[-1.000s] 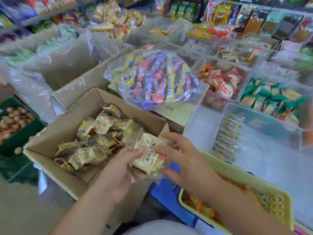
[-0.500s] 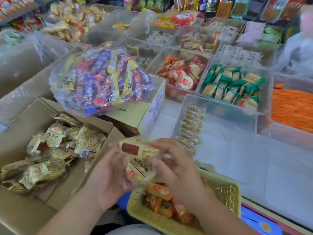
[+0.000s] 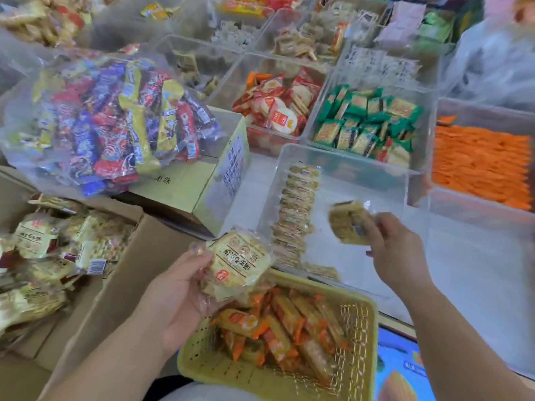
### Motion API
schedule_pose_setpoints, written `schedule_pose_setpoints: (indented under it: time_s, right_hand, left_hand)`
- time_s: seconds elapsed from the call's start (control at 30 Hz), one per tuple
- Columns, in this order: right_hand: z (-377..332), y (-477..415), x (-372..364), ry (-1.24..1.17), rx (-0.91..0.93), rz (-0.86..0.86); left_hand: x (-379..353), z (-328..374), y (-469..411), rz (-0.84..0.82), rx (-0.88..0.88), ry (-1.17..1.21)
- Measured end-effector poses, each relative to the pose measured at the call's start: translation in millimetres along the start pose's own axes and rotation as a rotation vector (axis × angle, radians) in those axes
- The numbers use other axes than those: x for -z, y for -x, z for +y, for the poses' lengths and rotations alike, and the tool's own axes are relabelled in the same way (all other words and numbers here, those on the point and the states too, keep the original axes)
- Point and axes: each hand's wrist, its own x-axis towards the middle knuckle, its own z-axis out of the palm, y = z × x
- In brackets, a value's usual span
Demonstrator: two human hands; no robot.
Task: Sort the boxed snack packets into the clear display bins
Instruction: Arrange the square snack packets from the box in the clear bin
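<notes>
My left hand (image 3: 179, 296) grips a small stack of pale yellow snack packets (image 3: 240, 264) above the near edge of a yellow basket. My right hand (image 3: 396, 250) holds one yellow snack packet (image 3: 350, 222), blurred, over a clear display bin (image 3: 376, 175). A row of the same packets (image 3: 298, 215) stands along that bin's left wall. At the left, an open cardboard box (image 3: 121, 290) holds many more of these packets (image 3: 43, 244).
A yellow plastic basket (image 3: 362, 366) of orange packets sits under my hands. A clear bag of red, blue and yellow bars (image 3: 110, 123) lies on a closed carton (image 3: 202, 192). Behind are clear bins of red-white packets (image 3: 278, 111), green packets (image 3: 367, 123) and orange packets (image 3: 477, 163).
My hands came apart. The right hand took one packet from the stack and carried it right, over the clear bin. The view swung right, away from the cardboard box.
</notes>
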Motion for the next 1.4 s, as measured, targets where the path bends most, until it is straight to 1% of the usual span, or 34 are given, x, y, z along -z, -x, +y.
schedule_pose_setpoints:
  time_s: [0.03,0.07,0.1,0.2,0.27,0.33,0.4,0.43,0.53,0.67,0.87,1.03,1.17,1.23,1.33,1.4]
  right_hand:
    - [9.9,-7.9,-3.0,0.224,0.011,-0.076]
    - [16.7,-14.0,-8.0,0.4,0.003,-0.157]
    - [20.3,-18.8,-13.7,0.525,-0.009,-0.232]
    - [20.1,-26.5,-31.5,0.83,0.076,-0.384]
    - [17.0,-29.2,-42.3,0.907,0.087,-0.502]
    - [15.8,-30.4,-51.4,0.909,0.129,-0.617]
    - [16.8,-32.2,-60.0,0.884,0.192,-0.682]
    - [15.8,-33.2,-62.7,0.847,0.192,-0.703]
    - [11.1,-35.9,-67.7,0.695,0.125,-0.806]
    - [9.9,-31.0,-73.5,0.679,0.043,-0.927]
    - [15.6,-19.1,-68.1,0.487,-0.076,-0.985]
    - [8.8,-10.9,-65.1,0.433,-0.129,-1.032]
    - [1.7,-9.5,-62.8,0.399,-0.162,-1.017]
    - [-4.8,-9.8,-58.0,0.399,-0.145,-0.943]
    - [-24.2,-1.3,-46.1,0.391,-0.071,-0.806]
    - [-46.6,12.8,-37.0,0.31,0.002,-0.748]
  left_hand:
    - [1.4,0.5,1.3,0.005,-0.016,-0.008]
    - [2.2,0.4,1.5,0.008,-0.028,-0.012]
    - [3.1,0.1,1.5,0.009,-0.034,-0.011]
    - [4.2,-4.7,2.3,0.02,-0.025,-0.007]
    - [4.4,-10.6,3.6,0.037,-0.002,0.009]
    - [4.3,-15.2,5.1,0.048,0.011,0.011]
    - [4.0,-17.5,6.3,0.056,0.013,0.009]
    - [4.1,-17.7,7.1,0.056,0.011,0.006]
    - [3.6,-18.0,9.4,0.056,0.008,0.01]
    - [0.1,-19.1,13.2,0.052,0.005,0.004]
    - [-0.4,-18.2,18.7,0.043,-0.007,0.022]
    - [1.8,-19.4,22.3,0.044,-0.015,0.039]
    - [0.3,-19.8,24.3,0.052,-0.041,0.012]
    - [-0.8,-18.5,25.7,0.058,-0.068,-0.008]
    - [0.5,-16.6,26.7,0.085,-0.118,-0.041]
    - [2.1,-16.5,27.1,0.085,-0.141,-0.059]
